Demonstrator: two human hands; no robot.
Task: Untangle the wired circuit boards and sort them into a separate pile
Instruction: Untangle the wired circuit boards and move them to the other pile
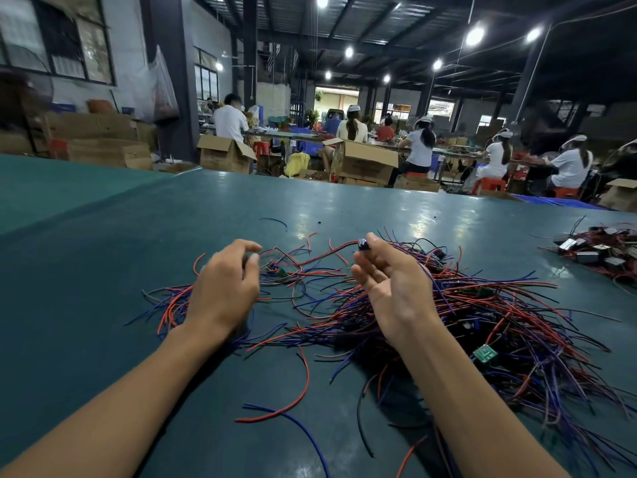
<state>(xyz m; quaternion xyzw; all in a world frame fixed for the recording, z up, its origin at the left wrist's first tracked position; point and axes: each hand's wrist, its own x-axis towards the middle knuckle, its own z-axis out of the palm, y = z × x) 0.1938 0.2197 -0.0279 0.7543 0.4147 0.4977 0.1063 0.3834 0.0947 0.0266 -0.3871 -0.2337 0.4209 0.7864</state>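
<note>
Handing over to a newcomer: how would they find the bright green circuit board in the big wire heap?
On the green table, find the heap of red, blue and black wires on the right. The circuit board lies on its near side, just right of the right forearm. Unlike other half-buried boards, its pale tracks show.

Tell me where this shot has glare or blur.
Head view: ceiling lamps blow out and cast glare on the green table; the wide lens bends the room's edges; the right hand, pinching a small wired part, looks sharp; distant workers are soft.
</note>
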